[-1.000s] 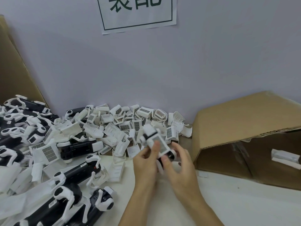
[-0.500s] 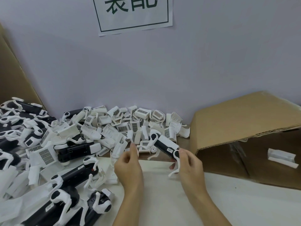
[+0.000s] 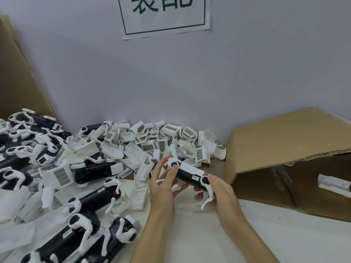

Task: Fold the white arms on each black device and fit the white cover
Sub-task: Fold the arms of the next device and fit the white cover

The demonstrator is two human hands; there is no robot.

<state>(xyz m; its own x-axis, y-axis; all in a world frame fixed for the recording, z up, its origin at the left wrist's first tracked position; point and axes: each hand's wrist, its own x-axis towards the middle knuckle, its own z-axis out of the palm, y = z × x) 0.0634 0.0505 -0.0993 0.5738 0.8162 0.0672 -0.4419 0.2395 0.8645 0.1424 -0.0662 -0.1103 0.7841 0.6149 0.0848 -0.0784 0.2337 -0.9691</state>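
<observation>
A smooth, oblong black device (image 3: 190, 175) with thin curved white arms (image 3: 208, 196) sits gripped between both hands: left hand (image 3: 163, 186) curled round one end, right hand (image 3: 221, 194) clasping the other.

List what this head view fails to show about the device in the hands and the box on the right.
- Black device: underside hidden by left hand and right hand.
- Its label: print too small to read.
- Cardboard box: cut off by the right edge; interior shadowed.
- Wall sign: top cropped.

wall sign (image 3: 164, 15) reads "装配", top cut off
</observation>
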